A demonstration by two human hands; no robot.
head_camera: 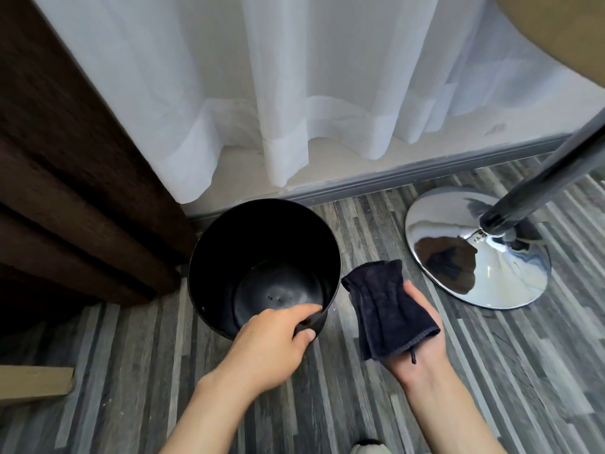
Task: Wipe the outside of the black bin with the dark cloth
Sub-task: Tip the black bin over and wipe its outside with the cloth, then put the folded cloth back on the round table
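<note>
A round black bin stands upright on the striped grey floor, empty, with its open top facing me. My left hand grips its near rim, fingers inside and thumb on the outer wall. A folded dark cloth lies across the palm of my right hand, just right of the bin and apart from it. The bin's outer wall is mostly hidden from this angle.
A chrome stool base with its dark pole stands to the right. White sheer curtains hang behind the bin over a grey skirting board. Dark brown drapes fill the left side. A wooden piece lies at lower left.
</note>
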